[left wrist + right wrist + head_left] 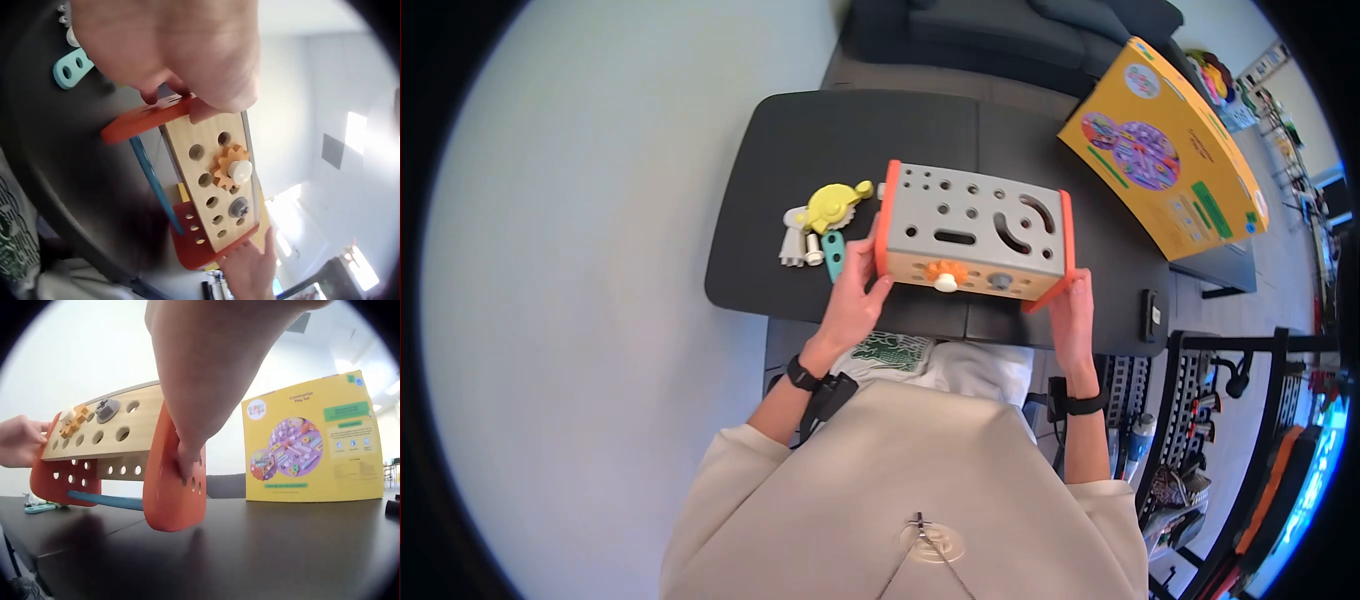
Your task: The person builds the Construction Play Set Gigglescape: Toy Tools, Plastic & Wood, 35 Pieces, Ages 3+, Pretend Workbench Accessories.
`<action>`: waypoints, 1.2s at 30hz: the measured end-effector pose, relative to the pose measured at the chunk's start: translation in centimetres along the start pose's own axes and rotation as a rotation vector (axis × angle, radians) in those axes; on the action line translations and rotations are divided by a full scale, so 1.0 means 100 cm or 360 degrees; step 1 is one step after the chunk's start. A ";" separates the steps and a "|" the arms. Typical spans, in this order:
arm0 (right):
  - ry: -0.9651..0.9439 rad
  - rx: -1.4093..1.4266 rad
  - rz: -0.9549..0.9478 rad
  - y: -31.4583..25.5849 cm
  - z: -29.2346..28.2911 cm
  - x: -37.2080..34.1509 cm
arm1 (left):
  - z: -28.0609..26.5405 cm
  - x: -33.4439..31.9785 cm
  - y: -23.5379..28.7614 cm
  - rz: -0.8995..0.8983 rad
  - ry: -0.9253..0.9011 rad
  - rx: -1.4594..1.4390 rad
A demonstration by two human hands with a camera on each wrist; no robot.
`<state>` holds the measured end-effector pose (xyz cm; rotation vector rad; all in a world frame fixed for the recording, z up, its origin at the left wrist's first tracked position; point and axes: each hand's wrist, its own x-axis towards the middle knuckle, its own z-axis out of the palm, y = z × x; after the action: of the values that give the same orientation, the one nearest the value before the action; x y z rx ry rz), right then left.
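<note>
A toy workbench (958, 198) with a grey perforated top, a wooden front and red end panels is held between both hands. My left hand (855, 305) grips its left end panel, with the fingertips partly hidden behind the panel. On the other side my right hand (1072, 325) holds the right end panel (174, 481), its fingers against the outer face. An orange gear (220, 172) with a white peg (240, 170) through it sits on the wooden front, beside a grey slotted bolt head (239, 208). Low down, a blue rod (153, 178) joins the end panels.
Left of the workbench, a yellow toy circular saw (832, 208), a teal strip with holes (834, 255) and white pieces (792, 245) lie on the black table (840, 130). A big yellow box (1170, 150) stands at the right. Near the right edge is a small black object (1150, 315).
</note>
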<state>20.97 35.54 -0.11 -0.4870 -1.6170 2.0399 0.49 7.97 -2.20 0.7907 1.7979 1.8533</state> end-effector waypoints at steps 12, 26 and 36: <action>0.0387 -0.0742 -0.0059 -0.006 0.022 -0.013 | -0.063 -0.019 -0.003 0.0296 0.0587 0.2207; 0.0309 -0.1320 -0.0699 -0.072 0.052 -0.030 | -0.049 -0.014 0.060 0.0559 0.0583 0.1508; -0.0398 -0.1825 -0.1085 -0.142 0.074 -0.021 | 0.083 0.038 0.139 0.0063 -0.0466 0.0178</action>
<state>20.75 31.02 15.37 0.0128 -2.5470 0.5710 4.34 15.85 11.93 1.0844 1.7180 1.5749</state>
